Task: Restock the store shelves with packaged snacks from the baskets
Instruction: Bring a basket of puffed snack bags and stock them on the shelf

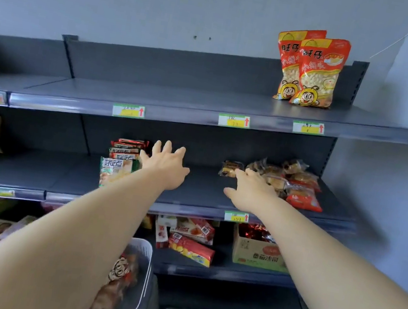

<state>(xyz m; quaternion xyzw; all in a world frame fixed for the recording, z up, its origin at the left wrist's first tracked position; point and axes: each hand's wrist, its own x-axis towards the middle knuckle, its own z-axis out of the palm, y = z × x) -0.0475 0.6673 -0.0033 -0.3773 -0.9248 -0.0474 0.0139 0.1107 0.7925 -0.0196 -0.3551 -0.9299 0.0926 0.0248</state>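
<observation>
Now spreads left hand point(166, 165) wide beside cracker packs point(117, 165), centre frame. Extends right hand point(252, 190), straight-fingered and empty, beside wrapped pastries point(290, 181).

The left forearm point(70, 234) and right forearm point(328, 261) stretch from the near corners toward the far middle, converging slightly. The left hand point(166, 165) is flat, back up, its fingers straight and fanned apart, holding nothing. The right hand point(251, 189), just to its right, is palm down, fingers extended away, thumb splayed leftward.
</observation>
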